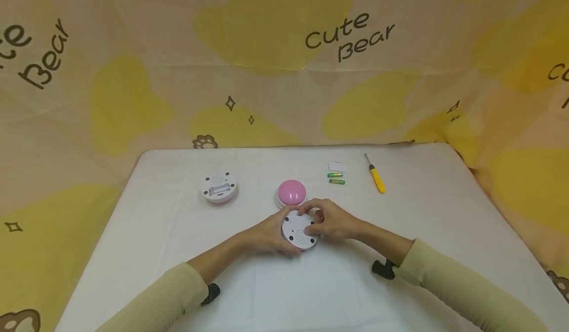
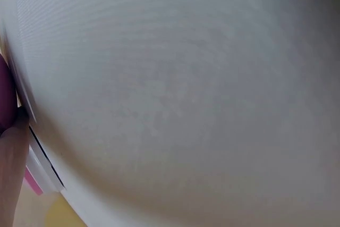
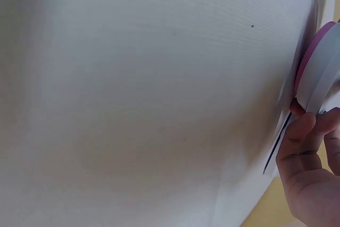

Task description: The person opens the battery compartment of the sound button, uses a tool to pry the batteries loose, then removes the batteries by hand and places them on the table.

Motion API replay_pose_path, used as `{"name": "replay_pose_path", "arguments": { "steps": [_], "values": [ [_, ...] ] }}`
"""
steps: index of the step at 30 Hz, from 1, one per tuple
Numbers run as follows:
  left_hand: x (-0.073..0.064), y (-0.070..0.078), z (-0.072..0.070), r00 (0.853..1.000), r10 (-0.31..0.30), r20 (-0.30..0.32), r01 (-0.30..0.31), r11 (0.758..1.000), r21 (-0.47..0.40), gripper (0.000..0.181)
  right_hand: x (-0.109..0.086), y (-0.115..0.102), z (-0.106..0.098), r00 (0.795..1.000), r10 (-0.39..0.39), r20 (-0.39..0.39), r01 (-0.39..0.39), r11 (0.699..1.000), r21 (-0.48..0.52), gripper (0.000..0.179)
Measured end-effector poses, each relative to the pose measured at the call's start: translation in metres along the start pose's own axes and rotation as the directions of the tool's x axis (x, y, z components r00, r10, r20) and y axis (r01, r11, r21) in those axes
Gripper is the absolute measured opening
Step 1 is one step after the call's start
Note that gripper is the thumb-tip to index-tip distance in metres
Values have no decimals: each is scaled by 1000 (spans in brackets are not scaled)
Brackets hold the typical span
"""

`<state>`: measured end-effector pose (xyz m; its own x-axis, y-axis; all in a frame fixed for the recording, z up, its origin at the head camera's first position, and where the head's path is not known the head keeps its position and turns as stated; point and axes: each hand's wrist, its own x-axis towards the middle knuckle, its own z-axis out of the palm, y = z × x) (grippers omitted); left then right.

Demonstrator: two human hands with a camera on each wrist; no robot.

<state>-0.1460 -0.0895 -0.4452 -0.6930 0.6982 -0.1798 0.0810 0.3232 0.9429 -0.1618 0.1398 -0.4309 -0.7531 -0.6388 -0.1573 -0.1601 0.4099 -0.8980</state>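
Note:
My left hand [image 1: 268,233] grips a round push button with a white base [image 1: 300,236] by its rim, underside facing up. That underside shows speaker holes and small dark feet. My right hand [image 1: 336,220] has its thumb and curled index finger on the same face, near its upper edge. In the right wrist view, the pink top and white side of the button [image 3: 319,70] show at the fingertips. Just beyond stands another push button [image 1: 292,192], pink dome up. Only a strip of the left hand [image 2: 11,168] appears in the left wrist view.
At the left, a third push button [image 1: 219,187] lies upside down, its battery compartment uncovered. Behind and to the right are two green batteries [image 1: 336,178], a small white piece [image 1: 338,167] and a yellow-handled screwdriver [image 1: 377,179]. A white cloth covers the table [image 1: 146,213]; a printed yellow curtain hangs behind.

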Motion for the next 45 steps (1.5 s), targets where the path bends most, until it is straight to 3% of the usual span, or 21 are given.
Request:
{"name": "replay_pose_path", "arguments": {
  "steps": [27, 45],
  "values": [
    [2, -4, -1, 999, 16, 29, -14, 999, -48, 98, 1, -2, 1, 1000, -4, 19, 5, 998, -58, 39],
    [2, -3, -2, 999, 26, 42, -25, 999, -32, 98, 0, -5, 2, 999, 26, 28, -24, 998, -58, 39]
  ]
}}
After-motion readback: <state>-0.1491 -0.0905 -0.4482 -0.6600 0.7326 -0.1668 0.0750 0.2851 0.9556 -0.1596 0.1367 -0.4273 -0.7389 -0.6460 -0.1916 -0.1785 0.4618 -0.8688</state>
